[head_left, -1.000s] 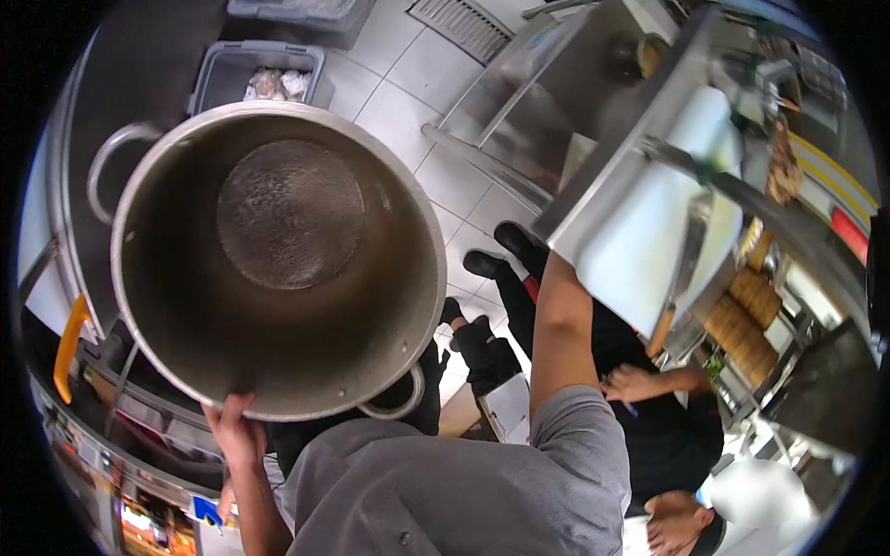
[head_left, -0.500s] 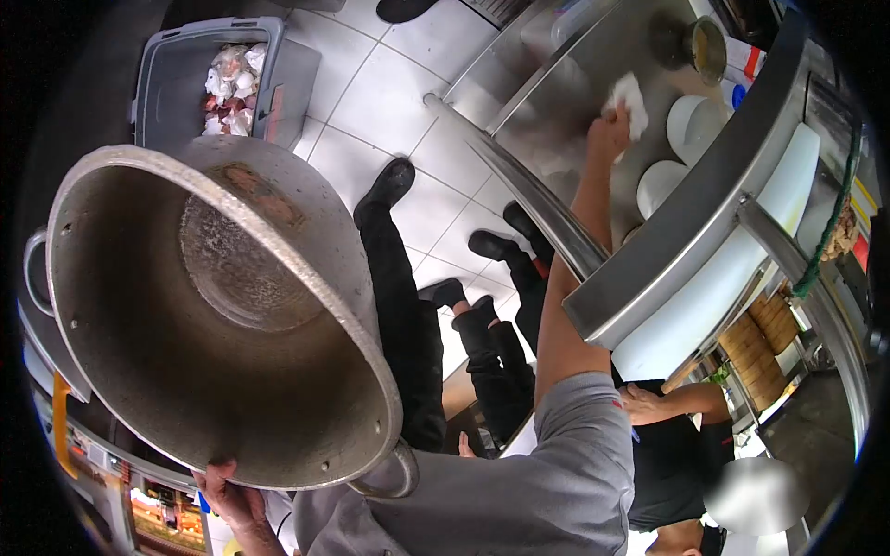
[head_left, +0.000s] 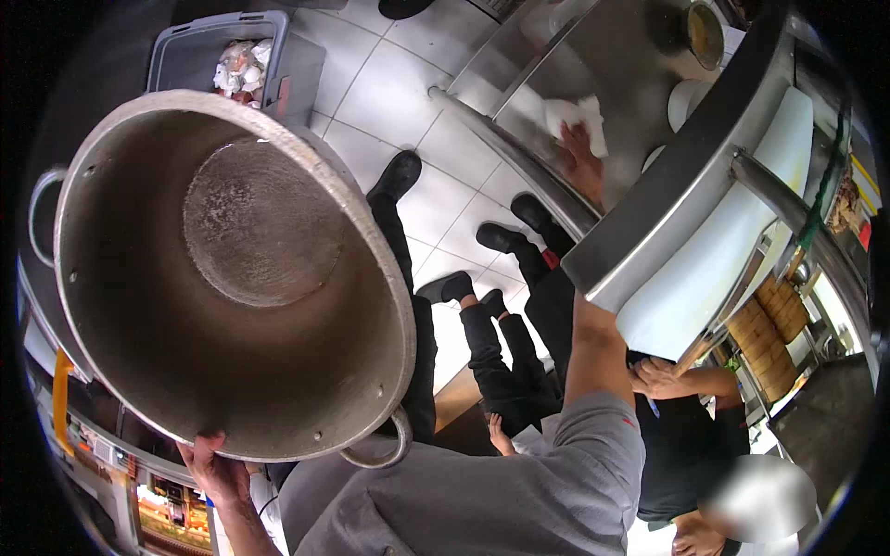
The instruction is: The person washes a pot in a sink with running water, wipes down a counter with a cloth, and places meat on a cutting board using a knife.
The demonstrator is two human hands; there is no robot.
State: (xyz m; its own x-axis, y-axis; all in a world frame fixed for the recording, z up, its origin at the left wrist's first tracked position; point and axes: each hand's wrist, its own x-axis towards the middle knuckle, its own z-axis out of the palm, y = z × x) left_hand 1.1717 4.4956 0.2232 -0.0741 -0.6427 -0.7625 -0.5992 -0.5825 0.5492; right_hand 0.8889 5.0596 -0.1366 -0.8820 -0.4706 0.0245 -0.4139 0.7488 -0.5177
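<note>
A large metal pot (head_left: 250, 371) with loop handles fills the left half of the view, its mouth tilted toward me and nothing seen inside. My left hand (head_left: 215, 473) grips the pot's near rim, thumb over the edge. On the right, my right arm reaches under the upper metal shelf (head_left: 691, 185), and my right hand (head_left: 580, 156) presses a white cloth (head_left: 593, 125) on the steel surface (head_left: 616, 56) below. White bowls (head_left: 684, 102) sit partly hidden beyond that hand.
A grey bin (head_left: 301, 74) with refuse stands behind the pot. A metal rail (head_left: 510, 153) runs before the steel surface. A co-worker in black (head_left: 681, 454) is at lower right; other people's legs show on the tiled floor. A white board (head_left: 723, 259) hangs over the shelf edge.
Since half a second ago, my right hand has moved the cloth left and nearer. A second ago that hand was hidden. The pot has shifted slightly up and right since the last frame.
</note>
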